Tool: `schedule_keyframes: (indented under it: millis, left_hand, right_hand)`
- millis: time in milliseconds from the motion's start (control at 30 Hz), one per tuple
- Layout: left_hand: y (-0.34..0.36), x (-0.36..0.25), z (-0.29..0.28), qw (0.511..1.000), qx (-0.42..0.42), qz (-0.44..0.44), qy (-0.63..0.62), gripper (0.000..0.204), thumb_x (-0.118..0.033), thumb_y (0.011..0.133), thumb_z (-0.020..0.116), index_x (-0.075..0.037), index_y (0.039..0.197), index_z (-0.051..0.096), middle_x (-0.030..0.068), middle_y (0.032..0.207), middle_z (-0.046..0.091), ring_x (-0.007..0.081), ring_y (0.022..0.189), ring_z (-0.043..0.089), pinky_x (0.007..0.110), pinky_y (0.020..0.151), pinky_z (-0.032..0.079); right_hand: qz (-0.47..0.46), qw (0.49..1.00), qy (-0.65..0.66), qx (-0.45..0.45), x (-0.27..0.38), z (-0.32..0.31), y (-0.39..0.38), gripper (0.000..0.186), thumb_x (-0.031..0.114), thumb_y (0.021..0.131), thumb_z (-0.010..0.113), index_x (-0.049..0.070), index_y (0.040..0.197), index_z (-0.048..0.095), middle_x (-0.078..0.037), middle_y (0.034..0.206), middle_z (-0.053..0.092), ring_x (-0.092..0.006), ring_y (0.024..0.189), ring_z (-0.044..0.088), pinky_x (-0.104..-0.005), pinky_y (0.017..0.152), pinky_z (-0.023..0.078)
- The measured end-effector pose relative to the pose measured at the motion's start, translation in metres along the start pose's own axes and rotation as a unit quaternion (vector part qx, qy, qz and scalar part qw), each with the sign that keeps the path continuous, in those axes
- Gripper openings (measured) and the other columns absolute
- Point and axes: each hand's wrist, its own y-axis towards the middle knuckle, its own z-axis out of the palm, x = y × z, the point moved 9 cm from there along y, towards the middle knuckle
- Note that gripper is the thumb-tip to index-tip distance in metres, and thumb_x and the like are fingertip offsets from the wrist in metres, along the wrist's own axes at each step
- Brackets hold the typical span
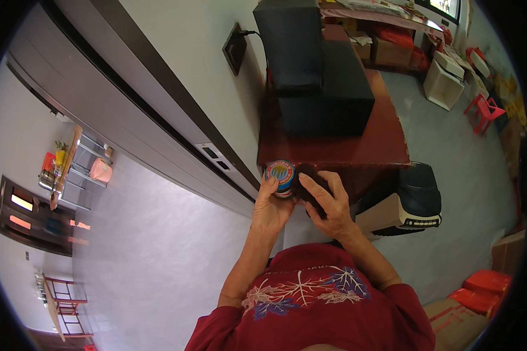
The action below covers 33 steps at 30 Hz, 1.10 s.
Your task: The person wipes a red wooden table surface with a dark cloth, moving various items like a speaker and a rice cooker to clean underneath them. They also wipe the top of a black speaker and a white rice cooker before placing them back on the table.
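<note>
My left hand grips a small round tin with a colourful blue, red and gold lid, thumb over its near rim. Just right of it, my right hand is closed on a dark brown object, possibly a brush, held against or very near the tin. Both hands are at the front edge of a worn red-brown wooden table, which bears black boxy objects farther back.
A door frame and a wall socket with a cable are at left. Right of the table stand a black-and-beige machine, a pink stool and cardboard boxes with red packages.
</note>
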Motion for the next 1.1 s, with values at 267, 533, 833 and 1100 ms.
schedule_keyframes:
  millis: [267, 533, 833, 1100]
  left_hand:
    - [-0.003, 0.019, -0.014, 0.994, -0.008, -0.066, -0.092, 0.052, -0.029, 0.071, 0.075, -0.009, 0.117, 0.06, 0.0097, 0.12, 0.061, 0.0296, 0.115, 0.055, 0.046, 0.105, 0.04]
    - [-0.004, 0.028, 0.003, 0.991, 0.05, -0.092, -0.077, 0.048, -0.026, 0.082, 0.067, -0.009, 0.125, 0.055, 0.0104, 0.127, 0.057, 0.028, 0.117, 0.054, 0.046, 0.1, 0.044]
    - [-0.01, 0.016, 0.002, 0.987, 0.117, -0.027, 0.109, 0.079, -0.003, 0.062, 0.077, -0.006, 0.133, 0.043, 0.0138, 0.129, 0.051, 0.0288, 0.112, 0.056, 0.047, 0.085, 0.055]
    - [-0.021, 0.005, 0.019, 0.931, 0.127, 0.036, 0.341, 0.103, 0.008, 0.051, 0.083, -0.011, 0.138, 0.03, 0.0089, 0.126, 0.05, 0.0197, 0.11, 0.055, 0.03, 0.084, 0.052]
  right_hand:
    - [0.13, 0.991, -0.04, -0.01, -0.051, -0.019, -0.006, 0.049, -0.003, 0.07, 0.069, 0.009, 0.117, 0.064, -0.013, 0.1, 0.054, -0.0294, 0.09, 0.056, -0.0366, 0.076, 0.05]
    - [0.006, 1.0, 0.021, 0.02, -0.002, -0.011, 0.006, 0.056, -0.002, 0.068, 0.072, 0.013, 0.121, 0.063, -0.013, 0.107, 0.055, -0.0289, 0.093, 0.056, -0.0356, 0.078, 0.05]
    - [0.113, 0.993, 0.016, 0.041, -0.045, -0.033, -0.015, 0.053, -0.006, 0.069, 0.068, 0.008, 0.12, 0.063, -0.013, 0.108, 0.056, -0.0291, 0.097, 0.057, -0.0339, 0.083, 0.049]
    - [0.004, 0.984, 0.131, 0.117, 0.008, -0.023, 0.004, 0.055, -0.008, 0.066, 0.067, 0.009, 0.119, 0.065, -0.015, 0.11, 0.054, -0.0308, 0.098, 0.057, -0.0347, 0.084, 0.048]
